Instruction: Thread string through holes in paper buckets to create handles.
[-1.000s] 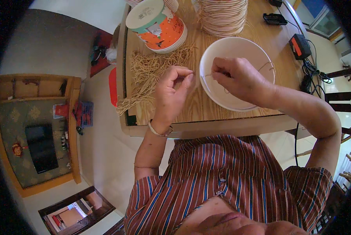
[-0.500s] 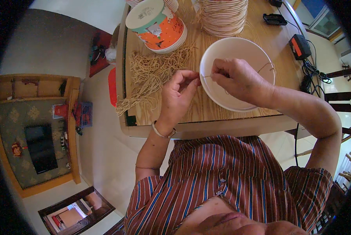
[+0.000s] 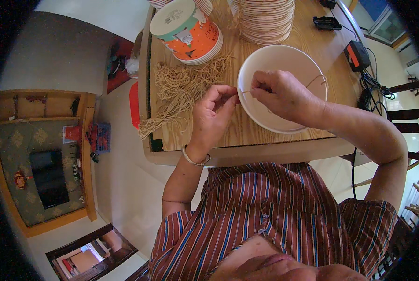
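A white paper bucket (image 3: 308,61) stands on the wooden table with its open top toward me. A thin tan cord (image 3: 315,79) passes through its right wall and hangs inside. My right hand (image 3: 284,93) is over the bucket's mouth, its fingers pinched on the cord near the left rim. Outside that rim is my left hand (image 3: 215,110), thumb and forefinger pressed together against the bucket's wall; whatever they hold is hidden. Beside my left hand lies a loose heap of tan cords (image 3: 186,86).
Behind the heap stands a stack of upturned orange printed paper buckets (image 3: 195,42). A tall stack of white-rimmed buckets with cords (image 3: 265,21) is at the back. On the right lie a black-and-orange charger (image 3: 358,56), bundled black cables (image 3: 375,86) and a black cradle (image 3: 327,23).
Almost nothing differs. The bucket and both hands keep their places, with only a very slight shift.
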A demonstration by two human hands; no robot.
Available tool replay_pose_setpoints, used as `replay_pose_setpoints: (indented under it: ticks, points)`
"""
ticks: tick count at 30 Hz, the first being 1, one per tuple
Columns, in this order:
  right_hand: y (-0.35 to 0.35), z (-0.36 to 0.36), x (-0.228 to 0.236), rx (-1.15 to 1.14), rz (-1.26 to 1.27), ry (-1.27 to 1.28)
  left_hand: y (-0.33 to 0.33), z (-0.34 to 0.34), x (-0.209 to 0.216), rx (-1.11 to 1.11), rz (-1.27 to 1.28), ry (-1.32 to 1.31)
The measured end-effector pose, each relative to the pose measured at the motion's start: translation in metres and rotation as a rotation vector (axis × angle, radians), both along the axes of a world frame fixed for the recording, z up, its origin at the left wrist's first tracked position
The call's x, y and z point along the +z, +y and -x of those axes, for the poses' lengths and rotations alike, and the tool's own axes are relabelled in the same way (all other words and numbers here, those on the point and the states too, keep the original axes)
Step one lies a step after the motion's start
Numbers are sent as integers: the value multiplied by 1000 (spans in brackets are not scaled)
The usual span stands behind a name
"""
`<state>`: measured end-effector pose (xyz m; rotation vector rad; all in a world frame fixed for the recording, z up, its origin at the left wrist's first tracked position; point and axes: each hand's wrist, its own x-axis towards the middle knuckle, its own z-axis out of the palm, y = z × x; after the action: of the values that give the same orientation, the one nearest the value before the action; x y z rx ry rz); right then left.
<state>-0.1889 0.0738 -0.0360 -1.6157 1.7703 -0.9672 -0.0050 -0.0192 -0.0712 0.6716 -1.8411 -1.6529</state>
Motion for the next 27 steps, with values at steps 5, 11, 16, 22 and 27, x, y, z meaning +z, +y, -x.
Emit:
replay_pose_setpoints:
  ticks: [5, 11, 16, 22, 27]
  points:
    - [-1, -2, 4, -3, -47, -6, 0, -1, 1, 0, -10, -13]
    - [-1, -2, 3, -19, -43, 15, -1, -1, 0, -2, -6, -9]
    - [-1, -3, 1, -17, -51, -17, -1, -2, 0, -3, 9, -12]
    - [-3, -3, 2, -21, -80, -22, -2, -1, 0, -5, -1, -11]
    - [-2, -5, 4, -6, -78, -63, -3, -2, -1, 6, -2, -27]
